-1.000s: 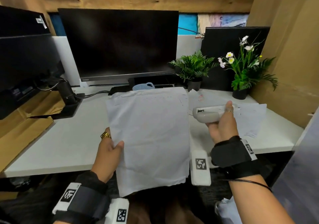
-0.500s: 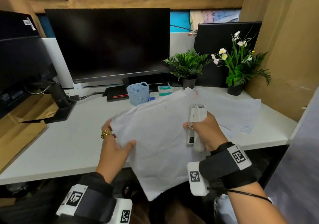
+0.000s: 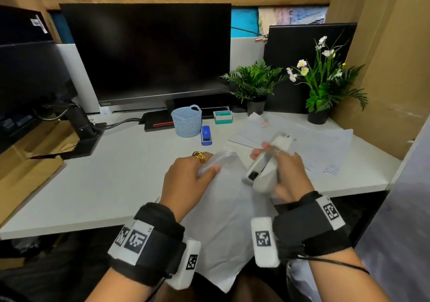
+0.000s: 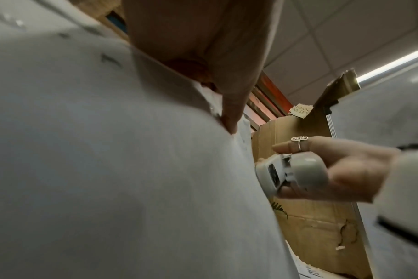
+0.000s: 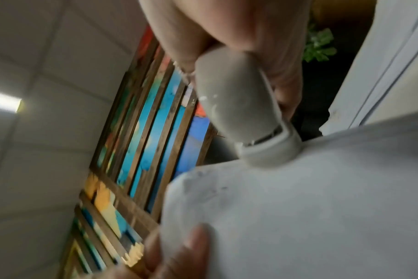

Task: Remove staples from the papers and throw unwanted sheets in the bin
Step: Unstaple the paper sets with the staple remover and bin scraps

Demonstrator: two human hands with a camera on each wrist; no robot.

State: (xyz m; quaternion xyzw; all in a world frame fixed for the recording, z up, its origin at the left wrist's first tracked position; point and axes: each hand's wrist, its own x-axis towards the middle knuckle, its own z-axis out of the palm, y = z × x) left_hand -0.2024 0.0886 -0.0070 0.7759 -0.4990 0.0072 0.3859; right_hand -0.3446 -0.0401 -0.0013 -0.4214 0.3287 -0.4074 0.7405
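A white sheaf of papers (image 3: 223, 227) hangs over the desk's front edge toward my lap. My left hand (image 3: 188, 180) pinches its upper corner, thumb on top; the left wrist view shows that paper (image 4: 108, 169) filling the frame under my thumb. My right hand (image 3: 286, 173) grips a white stapler-like tool (image 3: 265, 164), held slanted with its rear end touching the sheaf's right edge. The right wrist view shows the tool (image 5: 239, 105) touching the paper (image 5: 298, 207). No staple is visible.
Loose printed sheets (image 3: 314, 143) lie on the white desk (image 3: 93, 185) to the right. A blue mesh basket (image 3: 186, 120), a blue stapler (image 3: 206, 135) and a green staple box (image 3: 223, 117) stand behind. A monitor (image 3: 149, 52) and two potted plants (image 3: 256, 85) line the back.
The sheaf dropped from upright to hanging low over the desk edge. My left hand shifted from its lower left edge to its top corner. My right hand brought the tool against the paper.
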